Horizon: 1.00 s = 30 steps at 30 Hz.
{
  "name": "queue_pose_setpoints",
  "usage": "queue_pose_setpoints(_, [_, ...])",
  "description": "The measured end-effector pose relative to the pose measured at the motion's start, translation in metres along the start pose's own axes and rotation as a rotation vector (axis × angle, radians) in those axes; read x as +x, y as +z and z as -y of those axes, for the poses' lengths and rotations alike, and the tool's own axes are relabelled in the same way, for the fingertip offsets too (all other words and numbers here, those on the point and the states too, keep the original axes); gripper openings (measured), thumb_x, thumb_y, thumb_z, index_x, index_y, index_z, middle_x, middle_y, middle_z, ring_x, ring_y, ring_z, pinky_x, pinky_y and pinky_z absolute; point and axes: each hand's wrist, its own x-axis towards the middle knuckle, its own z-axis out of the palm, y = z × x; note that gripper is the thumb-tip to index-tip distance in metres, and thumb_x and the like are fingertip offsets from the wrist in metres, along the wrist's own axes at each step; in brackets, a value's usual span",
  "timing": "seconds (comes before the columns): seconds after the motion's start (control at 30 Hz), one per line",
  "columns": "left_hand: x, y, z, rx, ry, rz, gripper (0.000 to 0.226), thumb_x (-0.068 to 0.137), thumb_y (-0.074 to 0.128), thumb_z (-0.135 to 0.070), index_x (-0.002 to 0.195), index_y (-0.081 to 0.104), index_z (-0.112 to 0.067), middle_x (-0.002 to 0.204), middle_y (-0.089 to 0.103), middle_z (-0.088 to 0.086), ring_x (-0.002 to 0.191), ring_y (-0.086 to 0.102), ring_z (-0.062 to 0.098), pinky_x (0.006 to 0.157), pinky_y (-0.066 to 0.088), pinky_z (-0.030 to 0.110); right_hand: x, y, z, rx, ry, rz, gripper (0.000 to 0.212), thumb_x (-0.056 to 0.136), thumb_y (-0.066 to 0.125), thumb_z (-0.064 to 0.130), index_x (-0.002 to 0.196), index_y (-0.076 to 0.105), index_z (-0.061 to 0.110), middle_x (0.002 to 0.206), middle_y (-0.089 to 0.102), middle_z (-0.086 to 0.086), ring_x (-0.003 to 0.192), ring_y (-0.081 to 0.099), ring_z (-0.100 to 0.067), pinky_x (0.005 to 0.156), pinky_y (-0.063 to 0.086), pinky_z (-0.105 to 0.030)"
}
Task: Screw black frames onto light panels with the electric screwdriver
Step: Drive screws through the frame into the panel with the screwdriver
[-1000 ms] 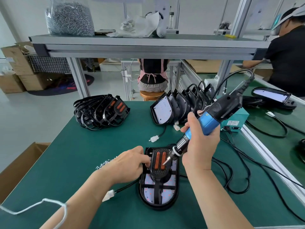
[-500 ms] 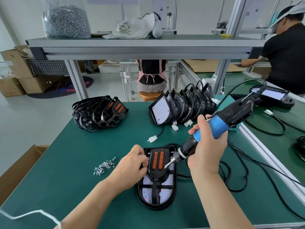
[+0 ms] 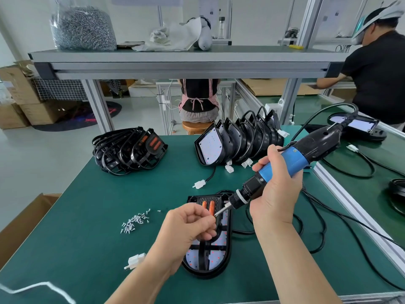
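Black frame (image 3: 202, 252) partly behind left hand (image 3: 188, 227), anything pinched indiscernible

Assembly workshop: green workbenches (image 3: 109, 194), bagged screws (image 3: 83, 27).

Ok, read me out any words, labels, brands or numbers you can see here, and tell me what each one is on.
No text here can be read.
The electric screwdriver has a small round mark on its blue grip, too small to make out.
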Motion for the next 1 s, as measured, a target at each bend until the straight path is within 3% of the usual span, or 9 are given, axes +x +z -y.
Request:
queue_pose_setpoints(0.1, [-0.005, 0.005, 0.001, -0.292, -0.091, -0.019, 0.006, 0.072, 0.078, -0.011, 0.075, 0.076, -0.006, 0.078, 0.071, 0.019, 0.067, 0.070, 0.022, 0.061, 0.055, 0.020, -0.002, 0.000, 0.002, 0.023, 0.010, -0.003, 0.022, 0.087, 0.073, 0.024, 0.100, 0.057, 0.016, 0.071, 0.058, 0.003, 0.059, 0.057, -0.016, 0.060, 0.049, -0.022])
queue_pose_setpoints(0.2, [-0.007, 0.007, 0.002, -0.460, -0.146, -0.014, 0.008, 0.070, 0.075, -0.005, 0.077, 0.078, -0.002, 0.081, 0.071, 0.021, 0.068, 0.071, 0.022, 0.063, 0.057, 0.020, -0.004, 0.000, 0.004, 0.045, 0.018, -0.001, 0.021, 0.086, 0.074, 0.026, 0.095, 0.056, 0.019, 0.070, 0.058, 0.002, 0.057, 0.056, -0.016, 0.060, 0.050, -0.023])
queue_pose_setpoints(0.43, [-0.009, 0.007, 0.004, -0.587, -0.171, 0.055, 0.010, 0.075, 0.070, 0.005, 0.082, 0.077, 0.003, 0.085, 0.070, 0.024, 0.071, 0.071, 0.024, 0.066, 0.059, 0.021, -0.006, -0.001, 0.004, 0.024, 0.014, -0.005, 0.020, 0.089, 0.073, 0.024, 0.096, 0.056, 0.017, 0.069, 0.058, 0.001, 0.056, 0.057, -0.016, 0.059, 0.050, -0.024])
queue_pose_setpoints(0.57, [-0.011, 0.012, 0.009, -0.604, -0.133, 0.002, 0.011, 0.072, 0.071, 0.006, 0.081, 0.076, 0.002, 0.086, 0.070, 0.025, 0.073, 0.072, 0.026, 0.069, 0.059, 0.023, -0.008, -0.002, 0.004, -0.001, 0.011, -0.010, 0.022, 0.085, 0.073, 0.027, 0.098, 0.058, 0.017, 0.071, 0.057, 0.001, 0.058, 0.056, -0.016, 0.061, 0.050, -0.024])
queue_pose_setpoints(0.7, [-0.015, 0.019, 0.013, -0.460, -0.006, -0.112, 0.009, 0.076, 0.073, 0.006, 0.080, 0.075, -0.001, 0.088, 0.073, 0.024, 0.080, 0.074, 0.029, 0.074, 0.060, 0.024, -0.009, -0.002, 0.002, -0.020, 0.004, -0.020, 0.025, 0.086, 0.072, 0.025, 0.102, 0.057, 0.014, 0.067, 0.058, 0.004, 0.056, 0.057, -0.015, 0.061, 0.050, -0.023])
queue_pose_setpoints(0.87, [-0.018, 0.027, 0.018, -0.097, 0.276, -0.210, 0.035, 0.087, 0.066, 0.014, 0.090, 0.077, -0.019, 0.086, 0.076, 0.013, 0.082, 0.075, 0.027, 0.079, 0.060, 0.026, -0.004, -0.003, 0.002, -0.019, 0.055, -0.086, 0.019, 0.089, 0.072, 0.021, 0.100, 0.057, 0.016, 0.069, 0.059, 0.004, 0.058, 0.057, -0.015, 0.070, 0.046, -0.032])
queue_pose_setpoints(1.0, [-0.023, 0.031, 0.022, 0.119, 0.455, -0.265, 0.044, 0.087, 0.066, 0.014, 0.096, 0.076, -0.027, 0.091, 0.076, 0.003, 0.084, 0.075, 0.019, 0.080, 0.059, 0.024, 0.000, -0.005, 0.000, -0.024, 0.107, -0.151, 0.018, 0.091, 0.071, 0.019, 0.098, 0.055, 0.019, 0.066, 0.059, 0.006, 0.058, 0.058, -0.014, 0.077, 0.046, -0.035])
